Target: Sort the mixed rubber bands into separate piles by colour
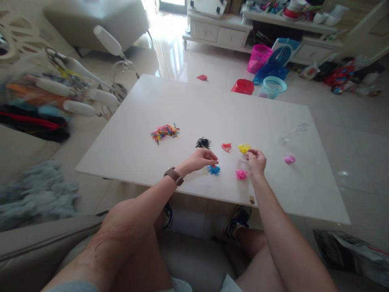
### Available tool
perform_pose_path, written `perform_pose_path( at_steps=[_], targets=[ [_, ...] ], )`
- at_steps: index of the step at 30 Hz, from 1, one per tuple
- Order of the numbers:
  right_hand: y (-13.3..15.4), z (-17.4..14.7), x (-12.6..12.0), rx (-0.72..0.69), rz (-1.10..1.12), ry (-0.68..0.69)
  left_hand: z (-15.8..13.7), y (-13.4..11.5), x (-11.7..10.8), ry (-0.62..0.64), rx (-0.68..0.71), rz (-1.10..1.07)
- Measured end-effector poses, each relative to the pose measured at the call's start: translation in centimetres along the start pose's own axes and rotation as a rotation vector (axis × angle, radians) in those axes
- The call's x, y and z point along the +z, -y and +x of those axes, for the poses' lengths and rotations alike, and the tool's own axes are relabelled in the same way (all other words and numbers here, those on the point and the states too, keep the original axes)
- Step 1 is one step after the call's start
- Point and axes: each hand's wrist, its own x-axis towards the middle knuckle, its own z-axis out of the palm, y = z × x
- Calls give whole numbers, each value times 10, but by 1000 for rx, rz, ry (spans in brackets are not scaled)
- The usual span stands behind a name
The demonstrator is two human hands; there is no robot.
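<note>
My left hand (204,159) is in a pinch above a pile of blue rubber bands (214,170), with what looks like a small reddish rubber band (218,161) at its fingertips. Beside the yellow rubber bands (244,148), my right hand (257,163) has its fingers closed together; whatever is between them is too small to make out. Pink rubber bands (241,174) lie just below it. Between the hands, farther back, is a small heap of red rubber bands (226,147). Black rubber bands (203,142) sit right behind my left hand.
A mixed-colour heap of rubber bands (165,133) lies left on the white table (127,134). To the right are a pink bundle (289,158) and a clear plastic item (299,128). Baskets, including a light blue basket (272,87), stand beyond the far edge.
</note>
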Motion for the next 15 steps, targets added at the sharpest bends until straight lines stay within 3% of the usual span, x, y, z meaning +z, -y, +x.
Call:
perform_pose_path(
  at_steps=[2, 5, 8, 15],
  targets=[
    [16, -11, 4, -7, 11, 66, 1, 0, 1, -21, 4, -7],
    [44, -34, 11, -113, 32, 340, 2, 1, 1, -64, 22, -53],
    [66, -56, 15, -304, -12, 580, 2, 1, 2, -111, 37, -98],
    [79, -72, 14, -474, -72, 754, 1, 2, 3, -143, 43, -124]
  ],
)
